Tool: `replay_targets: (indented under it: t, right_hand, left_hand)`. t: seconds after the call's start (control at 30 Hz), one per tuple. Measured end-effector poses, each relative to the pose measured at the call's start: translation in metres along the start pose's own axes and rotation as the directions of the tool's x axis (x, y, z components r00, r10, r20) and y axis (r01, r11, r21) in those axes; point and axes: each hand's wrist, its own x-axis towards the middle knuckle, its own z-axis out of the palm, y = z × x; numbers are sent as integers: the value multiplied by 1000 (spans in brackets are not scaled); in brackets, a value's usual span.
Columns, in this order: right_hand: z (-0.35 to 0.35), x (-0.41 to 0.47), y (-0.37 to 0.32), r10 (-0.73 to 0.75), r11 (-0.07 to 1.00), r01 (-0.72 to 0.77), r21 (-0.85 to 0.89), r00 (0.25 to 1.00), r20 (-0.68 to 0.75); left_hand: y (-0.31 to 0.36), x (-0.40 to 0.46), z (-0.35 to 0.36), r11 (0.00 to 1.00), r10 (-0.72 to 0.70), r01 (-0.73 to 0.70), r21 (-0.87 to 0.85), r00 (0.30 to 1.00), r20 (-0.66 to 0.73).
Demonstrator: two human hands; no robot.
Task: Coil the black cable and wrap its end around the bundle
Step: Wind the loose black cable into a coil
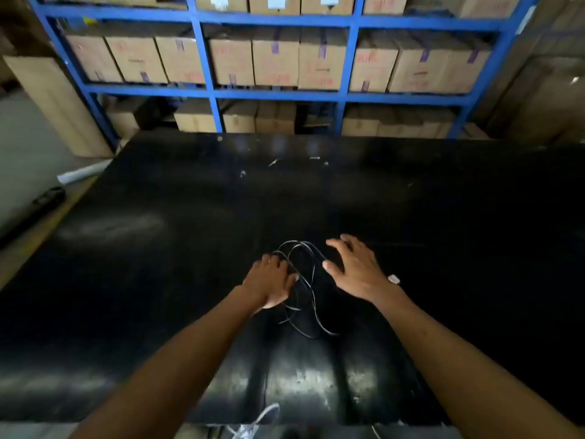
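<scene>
Loosely spread, the fingers [340, 245] of a person's right hand [354, 269] hover over the far side of a tangle of black cable [305, 286], touching nothing that can be made out, while the fingers [278, 264] of the left hand [272, 282] curl down onto the strands at the tangle's near-left edge, apparently pinning or gripping a few of them; the exact hold is too dark to read. Between the two hands the cable lies in slack, uneven loops on a black tabletop [158, 280], one strand trailing toward the worker and ending in a curl near the bare forearms. A small white object [394, 278] sits just beside the right wrist; whether it belongs to the cable cannot be told. Beyond the tabletop stands a blue steel rack [202, 55] stacked with cardboard cartons [275, 60].

Coiling looks barely begun: no tidy bundle exists yet. To do this step well, the left hand would best serve as the anchor, holding one loop firmly, while the right draws slack along the strand and lays each turn the same size onto it, letting the cable twist freely so it does not kink. Black cable on a black surface is hard to track, so following the strand by touch, and keeping the free end out for the final wrap, seems wise.
</scene>
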Motion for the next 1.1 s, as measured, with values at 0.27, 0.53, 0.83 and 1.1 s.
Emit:
replay_targets:
  t: [0.27,0.53,0.83,1.1]
  right_hand:
    - [94,-13,-8,-144,984,164,-72,963,230]
    - [151,-4,-7,-169,975,200,-93,949,266]
    - [112,17,-1,-244,966,234,105,965,96]
    - [-1,67,-2,-403,899,423,113,900,-165]
  left_hand:
    - [-10,-14,82,980,-134,161,-112,966,220]
    - [5,-6,123,898,-321,376,-227,914,248]
    - [-16,7,72,785,-243,324,-527,945,218]
    - [-9,43,-35,780,-93,81,-621,996,12]
